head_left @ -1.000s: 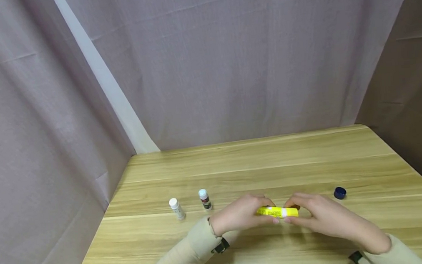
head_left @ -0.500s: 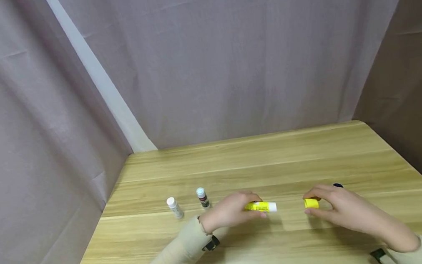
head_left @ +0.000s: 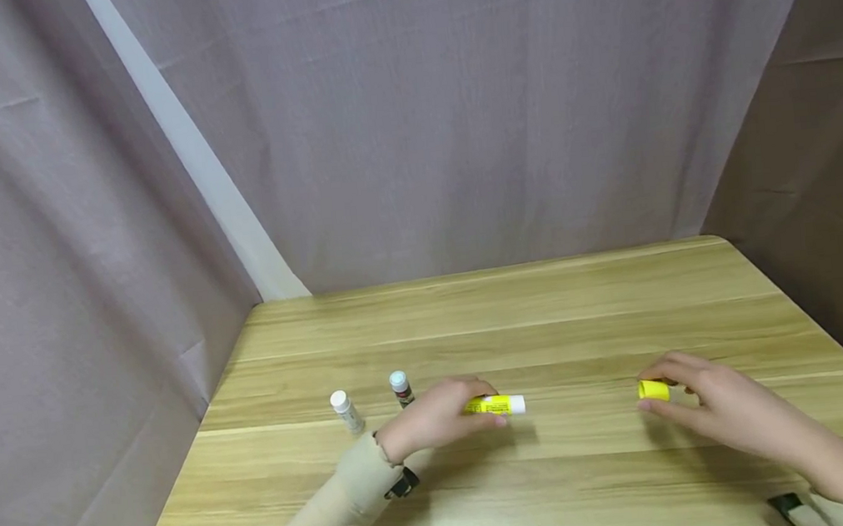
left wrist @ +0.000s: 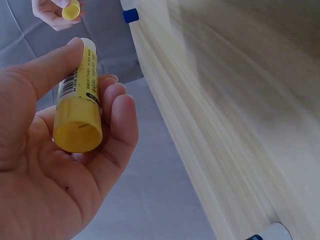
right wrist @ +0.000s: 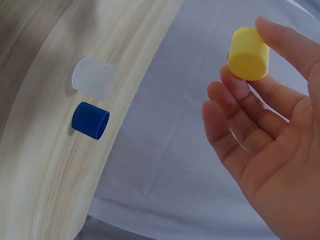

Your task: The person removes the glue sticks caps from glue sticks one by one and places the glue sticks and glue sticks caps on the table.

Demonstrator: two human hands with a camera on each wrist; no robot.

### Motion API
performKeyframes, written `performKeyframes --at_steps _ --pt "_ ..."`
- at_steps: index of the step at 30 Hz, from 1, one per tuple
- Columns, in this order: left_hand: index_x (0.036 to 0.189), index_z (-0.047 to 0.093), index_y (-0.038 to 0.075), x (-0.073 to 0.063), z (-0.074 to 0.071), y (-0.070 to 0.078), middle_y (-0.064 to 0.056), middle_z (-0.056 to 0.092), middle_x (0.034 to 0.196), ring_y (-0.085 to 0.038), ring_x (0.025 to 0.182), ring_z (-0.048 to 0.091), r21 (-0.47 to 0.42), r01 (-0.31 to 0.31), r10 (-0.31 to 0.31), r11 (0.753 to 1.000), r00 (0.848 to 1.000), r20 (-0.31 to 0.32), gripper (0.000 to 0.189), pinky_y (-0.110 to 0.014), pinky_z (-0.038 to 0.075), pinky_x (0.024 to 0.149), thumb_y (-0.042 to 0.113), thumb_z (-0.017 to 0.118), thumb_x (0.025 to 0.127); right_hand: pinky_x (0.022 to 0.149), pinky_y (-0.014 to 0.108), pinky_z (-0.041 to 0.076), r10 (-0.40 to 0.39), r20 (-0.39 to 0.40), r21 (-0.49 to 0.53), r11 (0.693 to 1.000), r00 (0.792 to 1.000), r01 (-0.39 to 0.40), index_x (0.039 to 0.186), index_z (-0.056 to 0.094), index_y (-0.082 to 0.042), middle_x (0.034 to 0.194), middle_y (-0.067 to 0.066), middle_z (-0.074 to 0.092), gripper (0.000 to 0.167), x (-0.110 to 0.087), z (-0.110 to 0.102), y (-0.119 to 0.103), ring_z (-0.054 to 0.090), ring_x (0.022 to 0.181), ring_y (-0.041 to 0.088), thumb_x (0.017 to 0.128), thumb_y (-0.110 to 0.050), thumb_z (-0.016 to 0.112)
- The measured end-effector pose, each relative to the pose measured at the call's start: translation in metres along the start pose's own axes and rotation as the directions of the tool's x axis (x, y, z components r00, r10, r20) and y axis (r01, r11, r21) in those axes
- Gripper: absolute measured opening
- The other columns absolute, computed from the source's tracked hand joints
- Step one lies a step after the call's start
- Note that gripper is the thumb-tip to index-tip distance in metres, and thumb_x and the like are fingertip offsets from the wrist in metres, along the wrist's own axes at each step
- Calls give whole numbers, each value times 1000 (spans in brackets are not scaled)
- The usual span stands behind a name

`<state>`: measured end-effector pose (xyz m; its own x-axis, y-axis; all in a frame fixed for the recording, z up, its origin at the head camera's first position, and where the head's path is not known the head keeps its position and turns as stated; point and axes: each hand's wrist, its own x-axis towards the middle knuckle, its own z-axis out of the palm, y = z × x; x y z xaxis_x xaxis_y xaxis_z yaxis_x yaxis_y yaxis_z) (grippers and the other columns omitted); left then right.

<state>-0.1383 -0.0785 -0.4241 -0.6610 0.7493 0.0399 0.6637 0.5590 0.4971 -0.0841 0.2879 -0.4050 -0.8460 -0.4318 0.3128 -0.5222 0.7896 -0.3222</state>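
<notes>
My left hand (head_left: 435, 419) grips a yellow glue stick (head_left: 496, 405) above the table, its uncapped white end pointing right. In the left wrist view the thumb lies along the barrel of the glue stick (left wrist: 79, 97) and the fingers curl round its other side. Off to the right, my right hand (head_left: 739, 415) pinches the yellow cap (head_left: 654, 390) between thumb and fingertips, with its hollow end toward the glue stick. The right wrist view shows the closed end of the cap (right wrist: 248, 56); the other fingers are loosely bent below it.
Two more glue sticks stand left of my left hand: a white one (head_left: 348, 413) and one with a dark label (head_left: 401, 387), partly hidden by the hand. A blue cap (right wrist: 90, 120) and a translucent white cap (right wrist: 95, 77) stand on the wooden table (right wrist: 50, 165). Grey curtains (head_left: 455, 126) surround it.
The yellow cap has come off the glue stick. My right hand has carried it to the right, now covering the blue cap in the head view, while my left hand has shifted left with the glue stick.
</notes>
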Motion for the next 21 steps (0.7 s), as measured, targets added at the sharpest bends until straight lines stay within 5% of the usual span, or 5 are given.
performKeyframes --at_steps 8,21 --pt "113 71 12 -2 1 -2 9 66 97 0 81 55 -1 29 -29 1000 1000 8 31 -16 46 75 38 70 96 64 27 49 -62 -96 13 998 994 63 101 72 -20 96 -19 57 28 0 3 5 55 81 -2 78 -22 88" --pt "115 71 11 -4 3 -6 8 67 99 0 83 55 4 23 -23 1000 1000 -1 33 -16 46 76 38 69 96 57 19 41 -34 -119 67 997 992 42 99 69 -19 84 -16 51 32 -1 3 15 44 70 -2 74 -14 90"
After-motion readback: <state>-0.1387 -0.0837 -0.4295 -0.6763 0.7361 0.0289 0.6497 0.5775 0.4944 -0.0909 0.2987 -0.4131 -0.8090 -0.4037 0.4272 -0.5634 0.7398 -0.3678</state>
